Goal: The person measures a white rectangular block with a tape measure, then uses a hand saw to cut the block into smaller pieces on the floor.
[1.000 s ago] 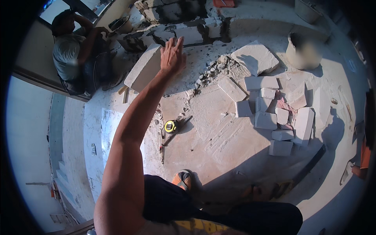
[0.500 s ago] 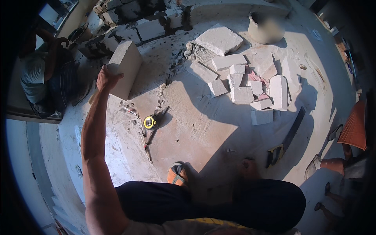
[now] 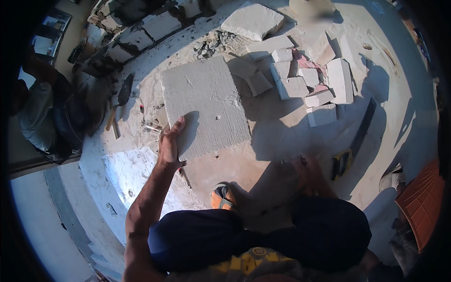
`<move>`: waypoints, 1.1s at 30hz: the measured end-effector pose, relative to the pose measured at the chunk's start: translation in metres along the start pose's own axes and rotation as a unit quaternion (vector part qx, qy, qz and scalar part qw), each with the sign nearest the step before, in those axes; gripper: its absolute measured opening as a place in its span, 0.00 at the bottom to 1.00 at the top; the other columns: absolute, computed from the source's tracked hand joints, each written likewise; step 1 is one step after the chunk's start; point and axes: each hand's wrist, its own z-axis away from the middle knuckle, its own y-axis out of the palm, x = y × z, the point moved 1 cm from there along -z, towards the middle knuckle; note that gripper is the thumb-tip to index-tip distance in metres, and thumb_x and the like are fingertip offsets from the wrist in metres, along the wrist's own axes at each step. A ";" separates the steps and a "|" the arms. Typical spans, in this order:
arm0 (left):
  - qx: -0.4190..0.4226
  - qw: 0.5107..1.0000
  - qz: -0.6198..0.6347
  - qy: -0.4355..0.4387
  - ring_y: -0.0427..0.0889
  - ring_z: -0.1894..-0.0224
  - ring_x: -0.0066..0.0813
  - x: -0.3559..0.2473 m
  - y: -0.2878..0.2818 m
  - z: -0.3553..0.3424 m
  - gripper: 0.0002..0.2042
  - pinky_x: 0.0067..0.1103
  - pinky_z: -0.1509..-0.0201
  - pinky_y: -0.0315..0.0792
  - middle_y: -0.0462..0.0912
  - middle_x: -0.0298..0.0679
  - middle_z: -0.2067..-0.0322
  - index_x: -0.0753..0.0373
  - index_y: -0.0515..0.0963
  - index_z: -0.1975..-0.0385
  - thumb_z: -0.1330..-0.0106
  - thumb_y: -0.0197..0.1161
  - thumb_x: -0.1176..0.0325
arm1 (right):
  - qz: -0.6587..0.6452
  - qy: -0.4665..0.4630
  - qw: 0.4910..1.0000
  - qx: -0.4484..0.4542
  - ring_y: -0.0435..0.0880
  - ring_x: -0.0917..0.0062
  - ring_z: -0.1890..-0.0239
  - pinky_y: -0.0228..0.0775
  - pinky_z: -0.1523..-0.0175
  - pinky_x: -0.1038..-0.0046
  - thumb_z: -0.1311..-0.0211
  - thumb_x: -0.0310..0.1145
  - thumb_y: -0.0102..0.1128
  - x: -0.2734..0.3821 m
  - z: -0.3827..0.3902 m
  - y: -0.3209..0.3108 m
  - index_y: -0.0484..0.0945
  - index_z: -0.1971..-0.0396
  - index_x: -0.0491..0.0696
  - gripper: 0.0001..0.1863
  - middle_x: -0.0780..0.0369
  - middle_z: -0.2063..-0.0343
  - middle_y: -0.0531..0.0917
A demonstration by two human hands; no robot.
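A large pale lightweight concrete block [image 3: 206,105] is tilted up in front of me, its broad, rough face turned toward me. My left hand [image 3: 170,143] grips its lower left edge, the thumb lying on the face. Low in the shade to the right is my right hand [image 3: 307,174], close to the floor by a small thin object [image 3: 285,161] that I cannot make out. Its fingers are too dark and blurred to read. The block hides the tape measure that lay on the floor.
Cut block pieces [image 3: 291,88] lie around a pink cloth, with a handsaw [image 3: 361,131] at their right. A trowel [image 3: 124,89] lies at left. Behind is a low block wall [image 3: 159,24]. A person [image 3: 47,113] crouches at left; another person's shoe [image 3: 392,178] shows at right.
My left hand has brought the block from the far left toward me and rightward, turning its broad face up. My right hand has reached forward to the small object. The view has shifted.
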 end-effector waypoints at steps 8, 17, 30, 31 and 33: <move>0.045 0.979 0.152 -0.127 0.80 0.45 0.35 0.135 0.044 0.064 0.42 0.33 0.38 0.74 0.79 0.48 0.47 0.74 0.69 0.34 0.34 0.71 0.42 | -0.084 -0.029 0.974 0.206 0.79 0.80 0.53 0.71 0.49 0.74 0.18 0.46 0.54 0.046 -0.037 0.055 0.68 0.28 0.43 0.29 0.64 0.55 0.80; -0.055 0.967 0.154 -0.194 0.73 0.31 0.36 0.090 0.069 0.057 0.34 0.40 0.28 0.68 0.73 0.41 0.32 0.52 0.65 0.23 0.23 0.55 0.40 | -0.076 -0.129 0.980 0.134 0.78 0.72 0.48 0.68 0.40 0.66 0.26 0.53 0.60 0.062 -0.091 0.046 0.81 0.43 0.43 0.28 0.58 0.52 0.82; -0.057 0.975 -0.202 0.070 0.85 0.65 0.39 0.194 0.070 0.030 0.32 0.32 0.60 0.78 0.85 0.57 0.63 0.77 0.81 0.63 0.23 0.58 0.43 | 0.309 -0.168 0.936 0.026 0.69 0.49 0.27 0.58 0.23 0.57 0.24 0.54 0.57 0.046 -0.107 0.043 0.73 0.32 0.37 0.36 0.43 0.37 0.79; -0.002 0.990 -0.125 0.070 0.86 0.66 0.40 0.185 0.069 0.035 0.31 0.33 0.60 0.79 0.86 0.58 0.64 0.77 0.82 0.64 0.23 0.59 0.45 | 0.354 -0.204 0.913 -0.011 0.75 0.50 0.33 0.65 0.28 0.56 0.26 0.51 0.60 0.047 -0.104 0.036 0.75 0.35 0.37 0.33 0.42 0.42 0.81; 0.034 0.993 -0.098 0.049 0.88 0.69 0.40 0.160 0.064 0.042 0.26 0.33 0.63 0.78 0.87 0.56 0.69 0.77 0.84 0.66 0.24 0.60 0.52 | 0.379 -0.202 0.899 0.088 0.79 0.50 0.37 0.69 0.32 0.55 0.27 0.47 0.62 0.085 -0.089 0.004 0.76 0.36 0.36 0.32 0.42 0.46 0.83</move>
